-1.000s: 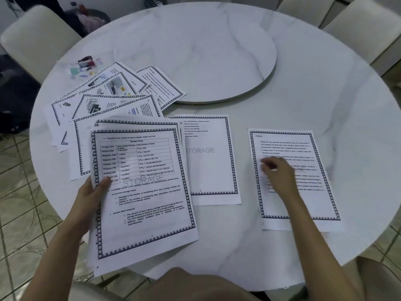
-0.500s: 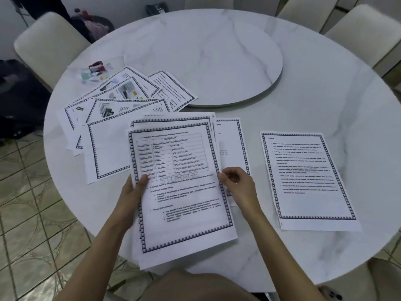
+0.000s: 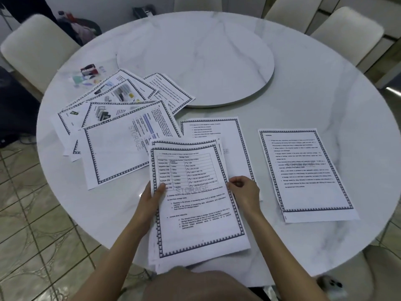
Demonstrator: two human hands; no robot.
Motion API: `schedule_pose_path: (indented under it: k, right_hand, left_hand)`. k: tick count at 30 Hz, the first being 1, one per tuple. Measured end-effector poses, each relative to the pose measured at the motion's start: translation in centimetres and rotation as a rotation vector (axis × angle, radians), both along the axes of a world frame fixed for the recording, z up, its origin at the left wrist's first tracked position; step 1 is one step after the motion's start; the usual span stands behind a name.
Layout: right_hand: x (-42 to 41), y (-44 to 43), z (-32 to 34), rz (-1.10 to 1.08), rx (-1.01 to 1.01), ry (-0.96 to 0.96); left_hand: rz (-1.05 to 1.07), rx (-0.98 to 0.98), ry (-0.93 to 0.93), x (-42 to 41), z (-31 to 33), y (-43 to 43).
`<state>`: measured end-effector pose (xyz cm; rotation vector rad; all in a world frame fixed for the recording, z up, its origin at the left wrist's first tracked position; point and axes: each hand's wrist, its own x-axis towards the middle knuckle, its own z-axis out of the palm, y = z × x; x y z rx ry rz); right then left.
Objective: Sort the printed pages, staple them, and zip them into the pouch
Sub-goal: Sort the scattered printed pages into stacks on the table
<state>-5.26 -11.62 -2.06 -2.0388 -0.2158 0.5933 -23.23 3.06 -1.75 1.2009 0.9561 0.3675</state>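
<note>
Left hand, right hand, pinching (fingers curled)

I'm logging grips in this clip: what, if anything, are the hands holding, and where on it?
Both hands hold the stack of pages: the left hand grips its left edge, thumb on top; the right hand pinches its right edge.

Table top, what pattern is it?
The table top is white marble with faint grey veining; the head view shows it.

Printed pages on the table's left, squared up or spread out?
Spread out: the printed pages lie fanned, overlapping at different angles on the marble table.
</note>
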Motion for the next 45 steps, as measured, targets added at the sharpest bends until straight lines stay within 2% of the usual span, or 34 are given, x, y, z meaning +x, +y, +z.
schedule_pose_path:
  k: [8,20,26,35,40,45]
  right_hand:
    - [-0.4,0.8,0.0,0.129,-0.149,-0.065]
    - [-0.4,0.2,-0.1,0.09,-0.068,-0.169]
    - [-0.6,0.0,0.1,-0.071,0.015,-0.126]
    - [0.5,-1.0,-0.6,-0.031,-0.011,-0.202]
    - [0.6,-1.2,-0.5,-0.114,0.05,-0.211]
    - [1.5,-1.8,-0.2,-0.102,0.095,-0.287]
  left_hand:
    - [0.0,0.042,0.043,0.3,-0.4,-0.5]
    - [-0.005,0.045,0.126,-0.1,-0.6,-0.4]
    - [-0.019,0.084,0.129,-0.2,-0.5,-0.7]
    - [-0.007,0.114,0.148,-0.3,-0.2,-0.9]
    - [0.0,0.167,0.163,0.0,0.1,-1.1]
    - [-0.001,0.202,0.217,0.2,0.2,-0.9]
